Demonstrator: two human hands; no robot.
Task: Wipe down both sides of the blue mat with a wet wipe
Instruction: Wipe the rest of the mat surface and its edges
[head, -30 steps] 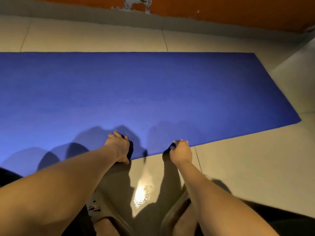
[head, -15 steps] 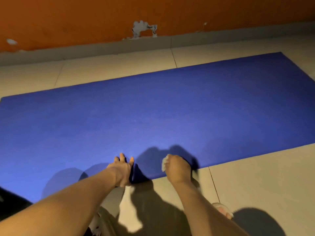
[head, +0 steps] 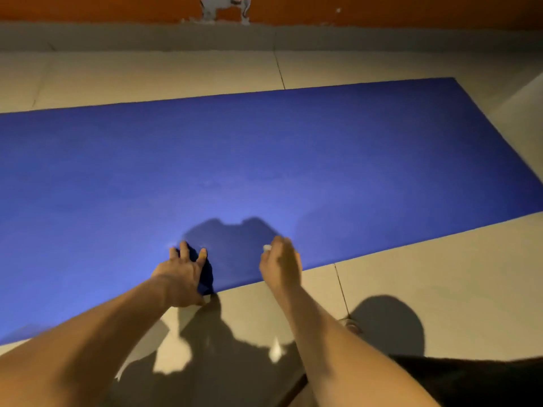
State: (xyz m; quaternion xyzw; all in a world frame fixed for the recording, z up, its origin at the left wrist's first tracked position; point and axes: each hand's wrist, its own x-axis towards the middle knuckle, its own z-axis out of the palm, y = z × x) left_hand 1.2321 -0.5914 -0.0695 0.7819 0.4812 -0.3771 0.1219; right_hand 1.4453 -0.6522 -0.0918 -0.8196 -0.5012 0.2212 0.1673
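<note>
A large blue mat (head: 264, 160) lies flat on the tiled floor, stretching across the view. My left hand (head: 183, 274) rests at the mat's near edge with fingers spread, palm pressing the edge down. My right hand (head: 280, 264) hovers over the same near edge a little to the right, fingers curled around a small white wet wipe (head: 266, 248) that peeks out by the fingertips. Both forearms reach in from the bottom of the view.
Pale floor tiles (head: 426, 274) surround the mat. An orange wall (head: 117, 7) with a grey skirting and a patch of chipped paint runs along the far side. My dark shorts (head: 470, 380) and shadows fill the lower edge.
Both hands let go of the lifted near edge, which now lies flat. My left hand opened and spread on the edge. The view tilted and shifted.
</note>
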